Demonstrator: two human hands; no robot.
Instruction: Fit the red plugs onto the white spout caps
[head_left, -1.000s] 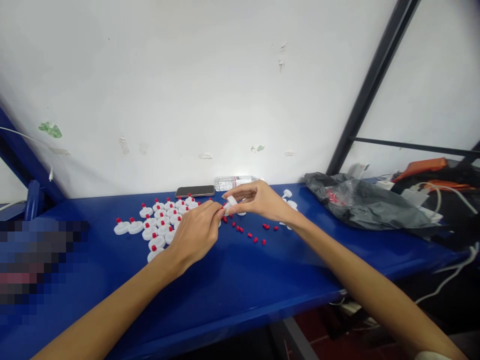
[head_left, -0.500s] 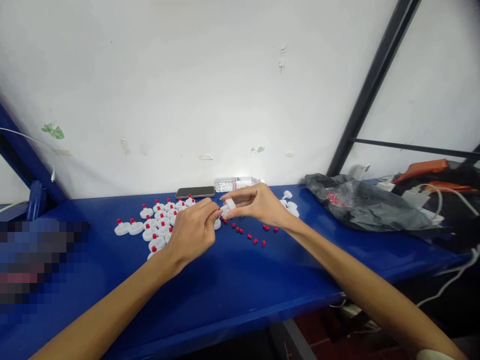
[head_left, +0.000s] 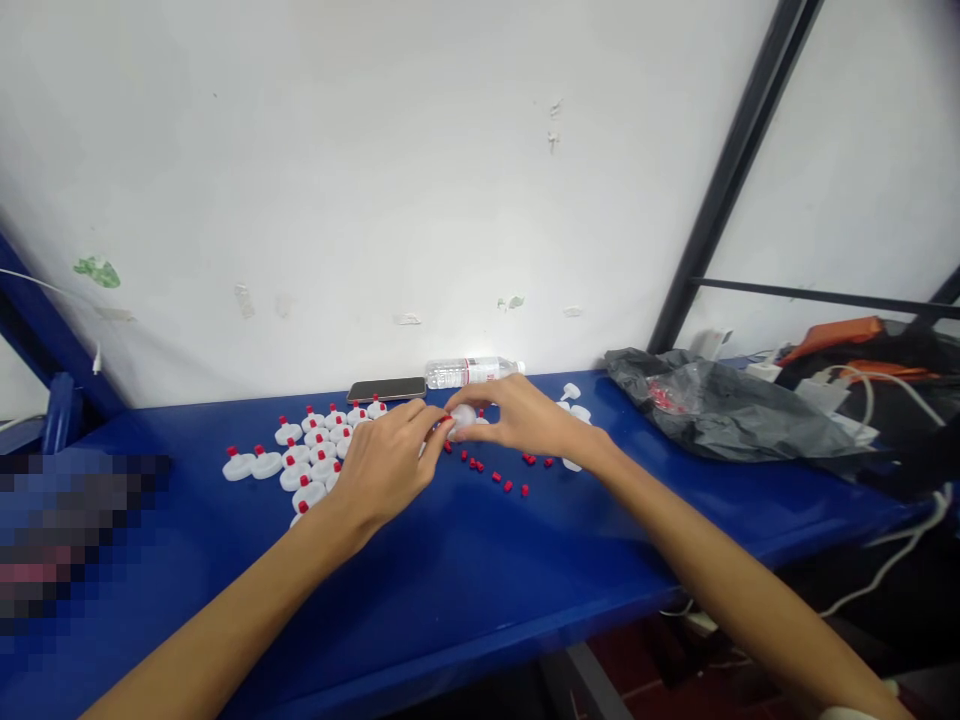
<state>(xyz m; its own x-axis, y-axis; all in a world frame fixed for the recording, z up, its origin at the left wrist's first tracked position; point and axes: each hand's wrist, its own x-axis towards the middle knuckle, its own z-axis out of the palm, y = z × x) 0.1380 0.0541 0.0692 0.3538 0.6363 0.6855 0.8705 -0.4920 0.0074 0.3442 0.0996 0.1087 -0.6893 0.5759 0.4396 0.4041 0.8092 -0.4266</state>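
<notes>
Over the blue table (head_left: 465, 590), my right hand (head_left: 529, 415) grips a round white plastic cap (head_left: 463, 420) between thumb and fingers. My left hand (head_left: 394, 455) pinches a small red tip cap (head_left: 447, 421) against the white cap's side; its fingers partly hide both. Left of my left hand stand several white caps (head_left: 293, 476) with spouts topped in red. Loose red tip caps (head_left: 496, 477) lie scattered below my right hand. Several white caps without red tops, one with a bare spout (head_left: 571, 391), sit behind my right wrist.
A phone (head_left: 387, 389) and a clear water bottle (head_left: 472, 371) lie along the wall. At right are a dark plastic bag (head_left: 735, 415), chargers and cables (head_left: 862, 385). A blurred patch (head_left: 60, 540) covers the table's left end.
The white cap has turned in my right hand, so its rounded side shows now. My left fingers stay pinched beside it and have shifted slightly. The camera view has moved a little.
</notes>
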